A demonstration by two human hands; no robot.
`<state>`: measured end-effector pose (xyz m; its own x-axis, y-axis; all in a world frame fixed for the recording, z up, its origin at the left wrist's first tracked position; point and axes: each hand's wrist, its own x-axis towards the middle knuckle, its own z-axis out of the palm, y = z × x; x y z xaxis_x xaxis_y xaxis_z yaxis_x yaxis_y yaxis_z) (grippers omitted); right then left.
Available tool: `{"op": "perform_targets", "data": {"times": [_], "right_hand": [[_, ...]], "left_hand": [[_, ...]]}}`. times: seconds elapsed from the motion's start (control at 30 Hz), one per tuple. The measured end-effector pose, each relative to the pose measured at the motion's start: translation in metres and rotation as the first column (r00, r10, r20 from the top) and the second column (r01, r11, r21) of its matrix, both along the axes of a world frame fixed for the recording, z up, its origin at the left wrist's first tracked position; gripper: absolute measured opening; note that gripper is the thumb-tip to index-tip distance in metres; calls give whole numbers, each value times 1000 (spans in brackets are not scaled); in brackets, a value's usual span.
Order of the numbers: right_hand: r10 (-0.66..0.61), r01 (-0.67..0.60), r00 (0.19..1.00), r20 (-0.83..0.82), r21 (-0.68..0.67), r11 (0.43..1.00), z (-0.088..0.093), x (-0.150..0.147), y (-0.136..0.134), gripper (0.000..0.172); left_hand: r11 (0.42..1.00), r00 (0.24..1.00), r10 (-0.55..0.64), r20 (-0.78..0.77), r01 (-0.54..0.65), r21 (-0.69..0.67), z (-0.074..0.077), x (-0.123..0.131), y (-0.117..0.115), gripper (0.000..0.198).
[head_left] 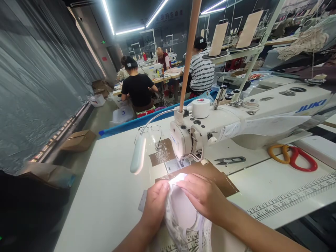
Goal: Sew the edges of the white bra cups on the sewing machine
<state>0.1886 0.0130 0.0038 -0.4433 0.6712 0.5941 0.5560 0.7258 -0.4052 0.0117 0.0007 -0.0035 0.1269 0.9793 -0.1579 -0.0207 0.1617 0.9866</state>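
Note:
Both hands hold a white bra (183, 208) just in front of the sewing machine (189, 136). A smooth rounded cup, narrow bands and perforated trim show below the fingers. My left hand (157, 197) pinches its left edge, thumb on top. Across from it, my right hand (203, 192) grips the upper right edge with bent fingers. The two sets of fingertips nearly meet at the top, where the lamp makes the cloth glare. Beyond them, the needle area (181, 163) stands apart from the cloth. The bra's lower part hangs over the table's front edge and runs out of view.
A bent-neck lamp (138, 155) hangs at the left of the machine head. Thread snips (231, 160) and red-and-orange-handled scissors (301, 159) lie to the right. Eyeglasses (154, 128) rest behind the lamp. Printed rulers (294, 194) mark the tabletop. Several people sit at machines beyond.

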Motion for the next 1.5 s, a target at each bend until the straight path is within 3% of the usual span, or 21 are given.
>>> {"op": "perform_targets", "data": {"times": [0.57,0.9,1.13,1.5], "right_hand": [[-19,17,999,27,80,997,-5,0,0,26],[-64,65,998,-15,58,996,-9,-5,-2,28],[-17,17,999,-42,8,1000,-5,-2,-4,26],[-18,17,1000,-12,-16,1000,-9,-4,-3,27]], "left_hand": [[1000,1000,-10,22,11,-22,-4,-1,0,32],[999,999,-3,33,4,-35,2,1,-1,32],[998,998,56,-4,-56,-3,6,3,0,32],[999,999,36,25,-36,-8,7,3,0,32]]}}
